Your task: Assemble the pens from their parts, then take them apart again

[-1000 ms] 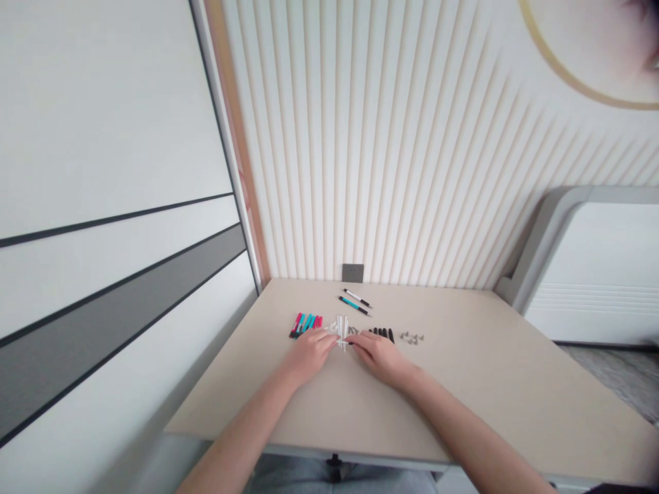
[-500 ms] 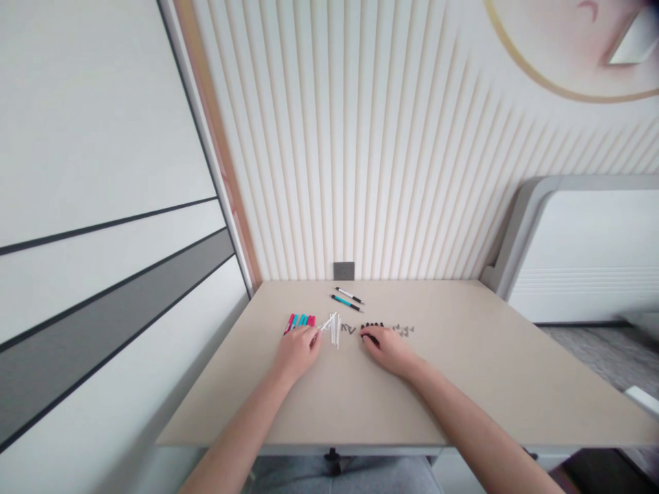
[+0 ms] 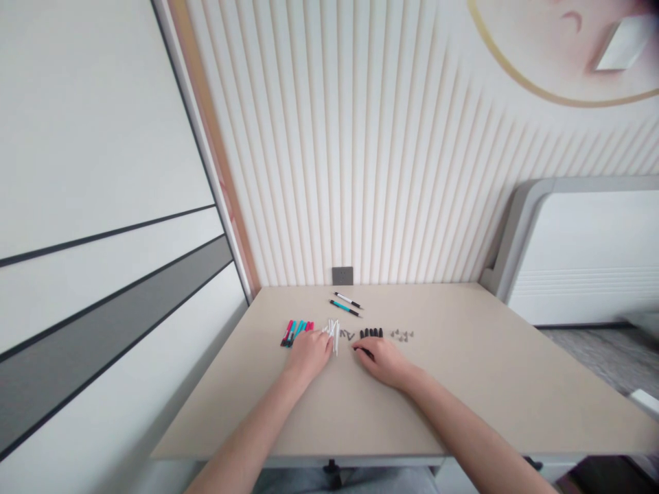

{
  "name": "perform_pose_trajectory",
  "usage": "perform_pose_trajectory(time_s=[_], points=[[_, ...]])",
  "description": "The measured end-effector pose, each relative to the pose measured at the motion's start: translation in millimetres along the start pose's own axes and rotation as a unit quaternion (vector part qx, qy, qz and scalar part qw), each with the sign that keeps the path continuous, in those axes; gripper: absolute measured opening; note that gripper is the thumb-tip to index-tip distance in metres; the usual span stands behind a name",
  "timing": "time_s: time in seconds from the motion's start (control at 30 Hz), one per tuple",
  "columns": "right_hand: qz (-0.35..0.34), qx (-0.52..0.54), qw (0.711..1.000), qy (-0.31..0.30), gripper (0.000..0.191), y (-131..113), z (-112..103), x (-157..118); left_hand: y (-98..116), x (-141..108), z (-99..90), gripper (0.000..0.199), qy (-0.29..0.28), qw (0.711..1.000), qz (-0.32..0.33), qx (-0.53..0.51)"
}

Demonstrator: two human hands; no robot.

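My left hand (image 3: 310, 353) rests at the left of the white sticks (image 3: 336, 336), its fingertips closed at their edge; a thin white stick seems to be pinched there. Beyond it lie pink and teal pen barrels (image 3: 291, 332), partly covered by the hand. My right hand (image 3: 382, 359) is closed on a small black piece (image 3: 364, 351), just in front of a row of black pen parts (image 3: 371, 333). Small dark metal springs or clips (image 3: 347, 335) lie between the white sticks and the black row, and more small grey clips (image 3: 401, 335) sit to the right.
Two pens, one white and black (image 3: 348, 300) and one teal and black (image 3: 345, 308), lie toward the back of the beige table (image 3: 489, 384). A dark socket (image 3: 342, 276) is on the ribbed wall behind. A white panelled cabinet stands at the left.
My left hand has moved right, up to the white sticks. My right hand has drawn slightly back from the black row, with a black piece in its fingers. The view has tilted a little.
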State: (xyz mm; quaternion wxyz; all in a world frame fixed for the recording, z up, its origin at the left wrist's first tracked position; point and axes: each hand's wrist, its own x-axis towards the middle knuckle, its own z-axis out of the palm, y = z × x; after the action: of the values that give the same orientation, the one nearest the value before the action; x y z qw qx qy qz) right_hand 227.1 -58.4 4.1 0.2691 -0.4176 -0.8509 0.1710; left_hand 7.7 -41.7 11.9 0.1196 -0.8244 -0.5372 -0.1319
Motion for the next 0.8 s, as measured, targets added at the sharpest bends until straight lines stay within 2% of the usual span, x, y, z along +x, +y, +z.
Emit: perform_pose_trajectory(time_s=[0.17, 0.37, 0.43, 0.57, 0.8], points=[[-0.005, 0.000, 1.000, -0.009, 0.030, -2.6, -1.5, -0.6, -0.4, 0.3, 1.0, 0.038, -0.007, 0.999, 0.030, -0.007], [-0.010, 0.004, 1.000, -0.003, 0.029, -1.2, -0.9, -0.9, -5.5, -6.5, -4.1, 0.024, 0.035, 0.995, 0.081, -0.053], [-0.011, 0.005, 1.000, -0.002, 0.029, 0.1, -0.1, -1.2, -7.8, -9.3, -4.2, 0.027, 0.038, 0.990, 0.108, -0.077], [-0.011, 0.013, 1.000, 0.012, 0.029, 3.8, 3.0, -1.1, -11.6, -11.2, 3.3, 0.034, 0.025, 0.981, 0.151, -0.122], [-0.004, 0.018, 1.000, 0.021, 0.022, 5.0, 4.0, -0.5, -12.1, -7.8, 15.7, 0.022, 0.018, 0.974, 0.164, -0.154]])
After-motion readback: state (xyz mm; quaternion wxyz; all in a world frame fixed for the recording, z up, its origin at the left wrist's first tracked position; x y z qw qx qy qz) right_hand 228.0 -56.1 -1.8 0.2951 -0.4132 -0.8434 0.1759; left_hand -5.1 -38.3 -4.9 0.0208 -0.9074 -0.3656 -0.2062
